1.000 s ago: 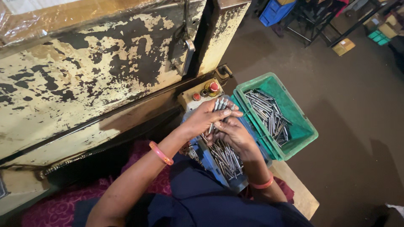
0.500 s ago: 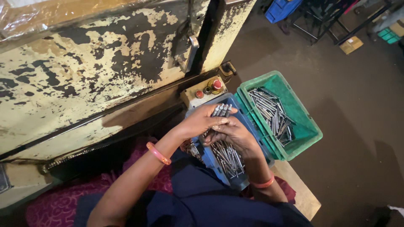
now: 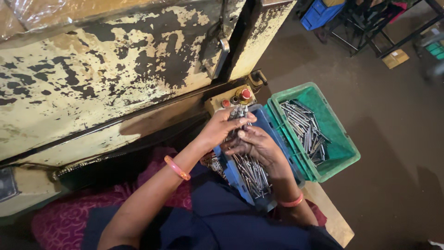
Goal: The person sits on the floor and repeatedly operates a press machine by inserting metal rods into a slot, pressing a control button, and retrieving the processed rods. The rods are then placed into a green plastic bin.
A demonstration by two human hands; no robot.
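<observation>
Head view, looking down over lap and both forearms. Left hand (image 3: pixel 222 129) closed around a small bundle of thin grey metal pins (image 3: pixel 239 112), pin tips projecting upward past the fingers toward the machine. Right hand (image 3: pixel 256 146) just beside and touching the left, fingers curled loosely under the same bundle; thumb up against the pins. Whether the right hand grips any pins of its own: cannot tell, fingers hidden from above.

Bundle held over the far end of a blue rectangular plastic tray (image 3: pixel 268 125) resting on the lap. More loose metal pins (image 3: pixel 252 173) heaped lengthwise inside the blue tray, below the right wrist.

Green rectangular plastic crate (image 3: pixel 342 153) directly beside the blue tray on the right, edges touching or nearly so; holds a second heap of grey metal pins (image 3: pixel 305 132), lying mostly along the crate's length.

Small yellow control box with a red round button (image 3: pixel 246 94) just beyond the hands, at the foot of a large cream-painted machine panel with heavy black paint loss (image 3: pixel 106 78).

Orange-pink bangle (image 3: pixel 176 167) on left forearm, matching pink bangle (image 3: pixel 292 202) on right wrist. Dark blue garment (image 3: pixel 208 217) over a magenta patterned cloth (image 3: pixel 60 217). Pale wooden board (image 3: pixel 333 217) under the green crate's near corner. Dark concrete floor (image 3: pixel 397 139) to the right
</observation>
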